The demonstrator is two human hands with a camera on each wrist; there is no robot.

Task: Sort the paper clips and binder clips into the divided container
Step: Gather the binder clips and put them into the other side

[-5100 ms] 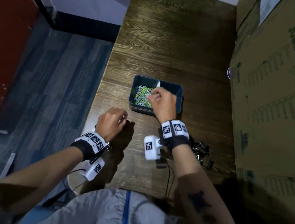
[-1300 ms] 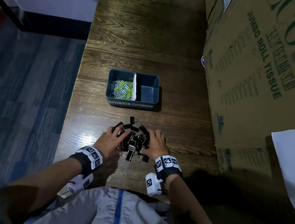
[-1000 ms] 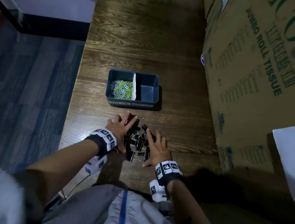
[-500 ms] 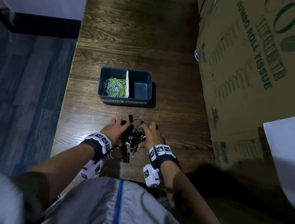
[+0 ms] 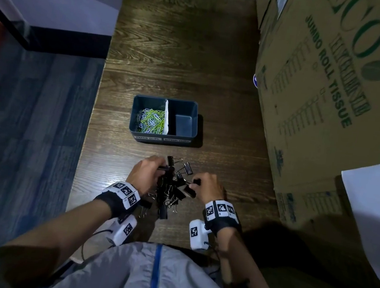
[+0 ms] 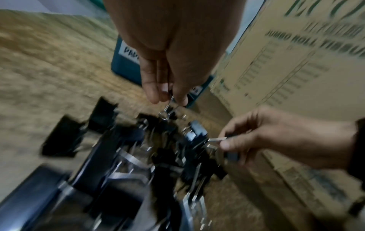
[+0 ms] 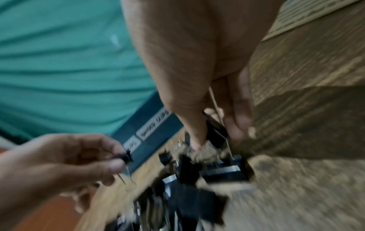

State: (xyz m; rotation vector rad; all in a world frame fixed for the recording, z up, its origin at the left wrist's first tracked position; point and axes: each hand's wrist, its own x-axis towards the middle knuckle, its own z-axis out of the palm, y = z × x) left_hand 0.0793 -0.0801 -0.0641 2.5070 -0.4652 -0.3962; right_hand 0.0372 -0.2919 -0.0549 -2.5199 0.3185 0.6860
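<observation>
A heap of black binder clips [image 5: 171,186] lies on the wooden table between my hands. My left hand [image 5: 147,171] pinches the wire handle of a binder clip [image 6: 166,109] at the heap's left edge. My right hand [image 5: 205,184] pinches another binder clip [image 7: 216,132] at the right edge. Beyond the heap stands the dark blue divided container [image 5: 162,139]. Its left compartment holds green and pale paper clips [image 5: 151,120]; its right compartment [image 5: 182,125] shows only a bare floor. A white divider [image 5: 167,117] separates them.
A tall cardboard box [image 5: 319,99] printed with JUMBO ROLL TISSUE runs along the table's right side, close to the container. A white sheet [image 5: 370,211] lies at the lower right. The table's left edge [image 5: 88,132] drops to grey floor.
Both hands raked the binder clips together with spread fingers a second ago; now their fingers have closed, each pinching a clip from the heap. The container has stayed put.
</observation>
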